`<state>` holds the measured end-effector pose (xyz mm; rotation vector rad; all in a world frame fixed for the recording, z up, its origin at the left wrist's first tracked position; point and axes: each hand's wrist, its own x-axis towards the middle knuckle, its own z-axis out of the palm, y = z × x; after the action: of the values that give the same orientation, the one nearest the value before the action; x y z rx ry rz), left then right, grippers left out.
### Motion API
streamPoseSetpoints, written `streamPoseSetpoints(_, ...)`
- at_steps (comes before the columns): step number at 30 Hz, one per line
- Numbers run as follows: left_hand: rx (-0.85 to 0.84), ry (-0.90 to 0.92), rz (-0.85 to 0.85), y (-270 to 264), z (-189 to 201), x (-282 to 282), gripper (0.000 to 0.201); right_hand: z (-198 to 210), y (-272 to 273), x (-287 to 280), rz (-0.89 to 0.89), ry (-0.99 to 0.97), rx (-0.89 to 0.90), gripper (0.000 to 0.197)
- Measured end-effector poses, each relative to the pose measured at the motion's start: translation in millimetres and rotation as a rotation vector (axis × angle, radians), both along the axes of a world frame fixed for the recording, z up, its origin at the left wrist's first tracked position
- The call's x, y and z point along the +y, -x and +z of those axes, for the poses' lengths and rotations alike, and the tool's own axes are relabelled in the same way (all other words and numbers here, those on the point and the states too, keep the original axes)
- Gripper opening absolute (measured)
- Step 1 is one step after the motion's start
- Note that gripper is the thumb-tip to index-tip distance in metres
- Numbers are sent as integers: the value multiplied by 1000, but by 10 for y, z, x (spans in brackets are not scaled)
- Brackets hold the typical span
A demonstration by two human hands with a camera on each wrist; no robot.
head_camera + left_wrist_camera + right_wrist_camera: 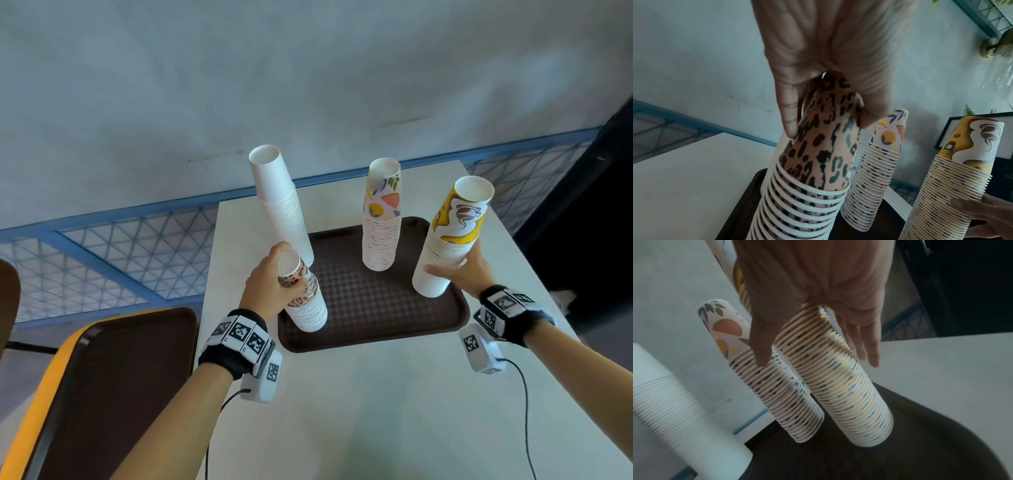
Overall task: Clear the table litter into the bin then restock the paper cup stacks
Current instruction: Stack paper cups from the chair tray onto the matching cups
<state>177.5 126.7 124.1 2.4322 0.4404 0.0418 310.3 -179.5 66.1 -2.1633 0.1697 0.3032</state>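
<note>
1. My left hand [265, 284] has its grip curled round the top cup of the leopard-print cup stack [306, 301], thumb and fingers [789, 113] pinching the printed wall.
2. My right hand [469, 267] cradles the yellow coffee-print stack [445, 246] halfway up; the fingers [869, 345] lie straight along its ribbed rims, a wide grip, not clamped.
3. Both stacks stand on the brown tray [370, 308], leopard at the near left corner, yellow at the right edge.
4. Behind them the fruit-print stack [382, 222] stands upright mid-tray.
5. The plain white stack [284, 205] leans at the tray's far left.
6. The tray sits on the white bench [376, 411], with a second brown tray [120, 377] off to the left.
</note>
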Motion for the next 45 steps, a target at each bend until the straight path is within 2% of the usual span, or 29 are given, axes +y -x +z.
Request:
streamPoseSetpoints(3, -3, 10, 7, 4, 4, -10, 63, -13, 57, 95, -64, -44, -18, 83)
streamPoseSetpoints(5, -4, 13, 10, 4, -1, -11, 63, -64, 131, 170, -35, -41, -14, 79)
streamPoseSetpoints(11, 11, 30, 20, -10, -18, 11, 68, -205, 234, 678, 210, -55, 22, 85)
streamPoseSetpoints(15, 20, 48, 19, -19, -17, 6, 68, -174, 174, 1187, 341, -66, -22, 88)
streamPoseSetpoints(23, 18, 42, 10, -13, -78, 30, 62, -128, -226, 1822, 315, -2, -124, 82)
streamPoseSetpoints(35, -15, 17, -20, -22, -136, 54, 64, -194, -587, 2113, 324, 1, -101, 86)
streamPoseSetpoints(43, -29, 17, -23, -27, -140, 57, 63, -178, -508, 2049, 315, -26, -33, 97)
streamPoseSetpoints(45, -37, 26, -15, -29, -149, 62, 62, -220, -382, 1963, 322, -38, -37, 93)
